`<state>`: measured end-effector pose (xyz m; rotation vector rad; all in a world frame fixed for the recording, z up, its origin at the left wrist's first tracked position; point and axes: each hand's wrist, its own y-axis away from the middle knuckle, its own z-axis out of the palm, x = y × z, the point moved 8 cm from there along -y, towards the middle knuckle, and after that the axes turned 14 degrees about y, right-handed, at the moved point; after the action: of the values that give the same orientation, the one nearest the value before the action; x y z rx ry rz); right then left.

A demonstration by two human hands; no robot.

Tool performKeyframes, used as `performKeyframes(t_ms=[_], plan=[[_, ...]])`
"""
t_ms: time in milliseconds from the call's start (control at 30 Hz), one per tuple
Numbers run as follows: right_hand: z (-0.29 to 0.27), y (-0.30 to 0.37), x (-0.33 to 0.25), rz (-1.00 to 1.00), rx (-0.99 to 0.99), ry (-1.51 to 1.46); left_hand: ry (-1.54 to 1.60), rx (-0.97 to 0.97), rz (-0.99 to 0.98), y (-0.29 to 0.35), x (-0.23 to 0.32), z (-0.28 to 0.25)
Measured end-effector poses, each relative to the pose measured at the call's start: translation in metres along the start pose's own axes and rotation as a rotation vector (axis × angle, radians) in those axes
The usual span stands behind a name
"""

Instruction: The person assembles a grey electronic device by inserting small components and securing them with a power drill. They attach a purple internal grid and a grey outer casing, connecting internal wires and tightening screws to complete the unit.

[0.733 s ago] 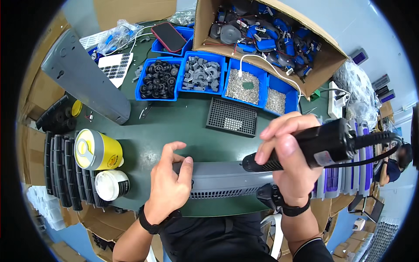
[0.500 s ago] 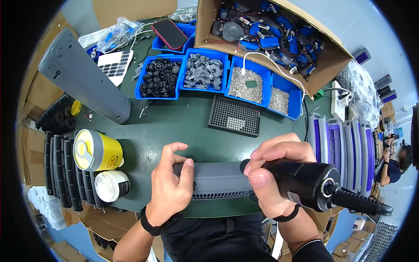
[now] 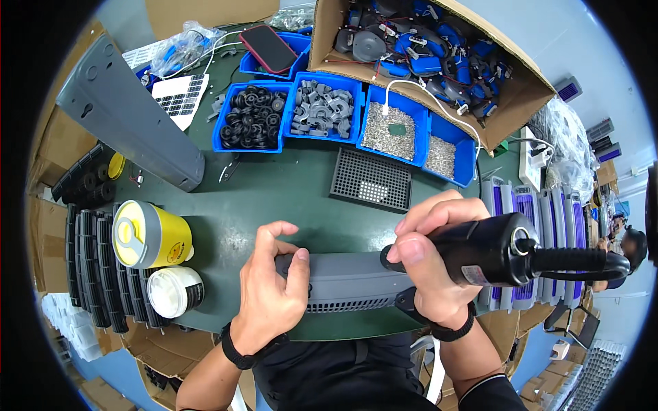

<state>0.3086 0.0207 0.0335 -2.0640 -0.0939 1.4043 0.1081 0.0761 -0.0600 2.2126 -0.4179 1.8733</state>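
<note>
A grey plastic housing [image 3: 349, 282] with a row of slots lies across the near edge of the green table, in front of me. My left hand [image 3: 271, 291] is closed round its left end, thumb on top. My right hand [image 3: 439, 274] is wrapped round a black electric screwdriver [image 3: 483, 250] held almost level, its cable trailing right. A small round black part [image 3: 388, 257] shows at my right thumb and fingertips, against the housing's right end; whether I pinch it is unclear. Below my right palm a black bracket-like piece [image 3: 407, 300] sticks out. The screwdriver's tip is hidden.
Blue bins hold black wheels [image 3: 255, 118], grey clips [image 3: 322, 109] and screws [image 3: 391, 133]. A black perforated tray [image 3: 370, 179] lies before them. Left are a tall grey housing [image 3: 130, 116], a yellow cup [image 3: 151, 234], a white jar [image 3: 175, 292] and black rollers [image 3: 103, 267]. Purple-grey parts [image 3: 528, 205] stand right.
My right hand has turned and shifted a little, swinging the screwdriver's cable end upward. More of the black bracket-like piece shows under it. My left hand keeps its hold on the housing.
</note>
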Motion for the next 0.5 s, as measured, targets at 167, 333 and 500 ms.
performKeyframes(t_ms=[167,333,500], plan=[[-0.004,0.001,0.002,-0.007,-0.017,-0.019,0.005,-0.001,0.006,-0.001,-0.001,0.002],[-0.031,-0.01,-0.019,-0.032,0.044,-0.045,-0.051,0.009,-0.038,0.0,0.004,-0.006],[-0.094,-0.015,-0.015,-0.035,0.154,0.062,-0.019,0.039,-0.082,0.006,-0.011,-0.033]])
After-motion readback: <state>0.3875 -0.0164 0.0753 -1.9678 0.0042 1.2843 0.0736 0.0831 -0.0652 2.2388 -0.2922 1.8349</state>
